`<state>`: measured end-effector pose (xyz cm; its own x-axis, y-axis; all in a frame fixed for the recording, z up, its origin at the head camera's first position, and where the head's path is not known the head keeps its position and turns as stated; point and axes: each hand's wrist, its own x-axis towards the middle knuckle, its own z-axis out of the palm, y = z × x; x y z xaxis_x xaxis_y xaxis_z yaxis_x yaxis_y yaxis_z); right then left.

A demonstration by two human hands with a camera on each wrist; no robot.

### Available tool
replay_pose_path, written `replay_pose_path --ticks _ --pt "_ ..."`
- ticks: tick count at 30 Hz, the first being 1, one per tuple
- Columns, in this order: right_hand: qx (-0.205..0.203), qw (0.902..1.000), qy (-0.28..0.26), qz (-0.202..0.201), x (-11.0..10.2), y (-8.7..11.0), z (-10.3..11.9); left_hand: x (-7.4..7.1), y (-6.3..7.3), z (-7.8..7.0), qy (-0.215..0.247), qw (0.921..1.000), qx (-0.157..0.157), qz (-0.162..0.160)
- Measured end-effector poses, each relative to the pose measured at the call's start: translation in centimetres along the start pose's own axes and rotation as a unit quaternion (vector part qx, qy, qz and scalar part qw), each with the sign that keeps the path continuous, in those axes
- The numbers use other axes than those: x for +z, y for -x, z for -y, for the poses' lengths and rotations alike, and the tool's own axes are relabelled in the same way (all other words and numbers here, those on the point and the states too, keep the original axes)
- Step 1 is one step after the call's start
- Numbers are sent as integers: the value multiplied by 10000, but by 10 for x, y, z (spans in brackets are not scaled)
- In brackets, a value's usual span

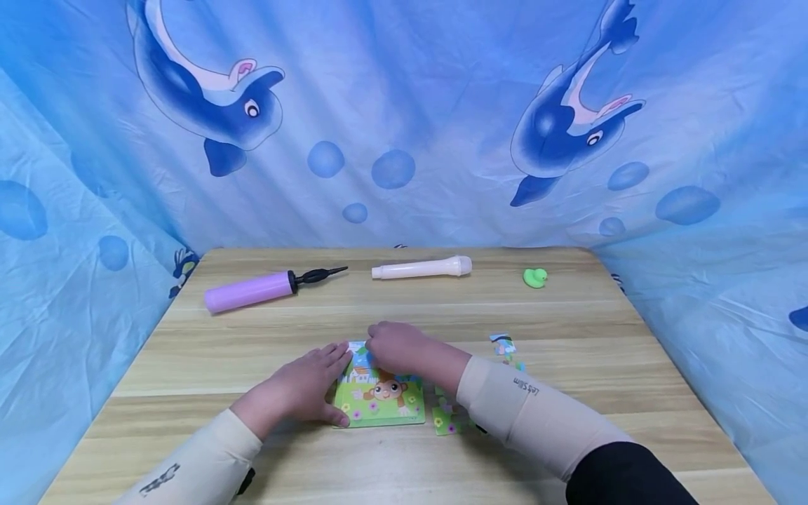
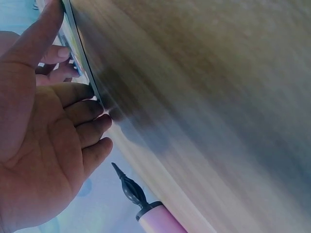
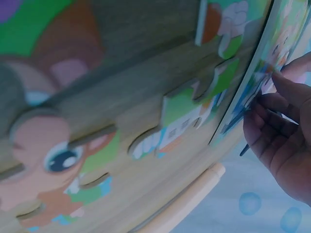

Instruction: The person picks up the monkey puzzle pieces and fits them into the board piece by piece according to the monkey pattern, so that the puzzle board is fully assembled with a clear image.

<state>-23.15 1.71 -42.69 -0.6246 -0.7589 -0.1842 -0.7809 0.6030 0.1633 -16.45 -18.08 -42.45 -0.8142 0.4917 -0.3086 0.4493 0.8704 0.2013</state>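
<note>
A jigsaw puzzle board (image 1: 381, 415) with a monkey, flowers and houses lies flat on the table before me. My left hand (image 1: 301, 386) rests along its left side, fingers extended at the upper left corner and thumb at the lower left. Over the board's top part, my right hand (image 1: 400, 348) has its fingers bent down, and in the right wrist view the thumb and fingertips pinch a small bluish puzzle piece (image 3: 253, 98), mostly hidden by them. Loose puzzle pieces (image 1: 445, 423) lie right of the board, partly covered by the right forearm.
Farther back on the wooden table (image 1: 303, 322) lie a purple hand pump (image 1: 249, 292) with a black nozzle, a white microphone-shaped stick (image 1: 419, 268) and a green toy duck (image 1: 535, 278). Another loose piece (image 1: 503, 344) is at the right. A blue dolphin-print curtain (image 1: 442, 105) surrounds the table.
</note>
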Motion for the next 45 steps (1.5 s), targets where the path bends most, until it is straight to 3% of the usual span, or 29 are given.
replay_pose_path --ticks 6,16,24,38,45 --pt "-50 9994 -314 -159 0 5 -3 -1 1 -1 -31 10000 -27 -1" --pt "-128 9962 -855 -71 1 17 -13 -1 1 -2 3 10000 -57 5" --pt "-217 9846 -1715 -252 0 40 -28 0 1 -2 82 9999 -98 12" --pt "506 9744 -2010 -874 12 107 -92 4 0 -1 -7 10000 -80 -45" --pt "1104 9691 -2076 -747 19 137 -115 4 0 -3 4 10000 -65 -74"
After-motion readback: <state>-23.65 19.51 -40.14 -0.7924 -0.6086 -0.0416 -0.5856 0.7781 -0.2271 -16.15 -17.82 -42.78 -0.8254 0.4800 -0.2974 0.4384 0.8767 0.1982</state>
